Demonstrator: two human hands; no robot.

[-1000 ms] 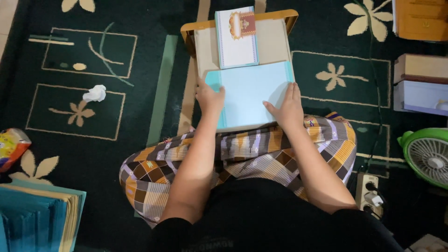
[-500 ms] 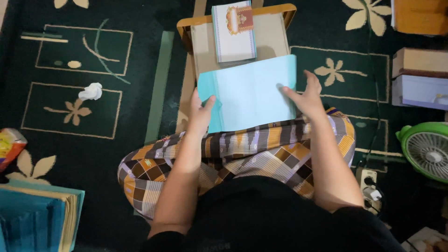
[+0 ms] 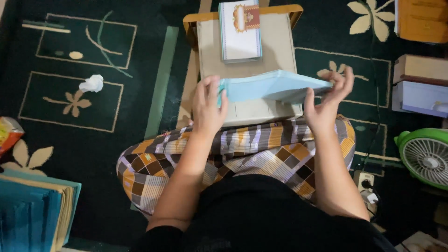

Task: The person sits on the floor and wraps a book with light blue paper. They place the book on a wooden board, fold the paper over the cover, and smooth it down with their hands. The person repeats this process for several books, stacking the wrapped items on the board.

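The pale blue flat paper folder (image 3: 275,86), which lay flat under both palms a second ago, has been lifted off the small beige wooden lap counter (image 3: 247,60) and tipped nearly edge-on to the camera. It now hangs just above the counter's near end, over the person's checked-cloth knees. The left hand (image 3: 208,105) pinches its left edge, fingers closed on it; the right hand (image 3: 324,102) props the right edge from below with fingers spread wide, so it is carried rather than pressed. The white card stack with a red and gold emblem (image 3: 240,30) has stayed at the counter's far end. The folder's faces, whether it holds sheets, and the counter beneath it cannot be made out; the green fan (image 3: 427,156) is cut by the frame
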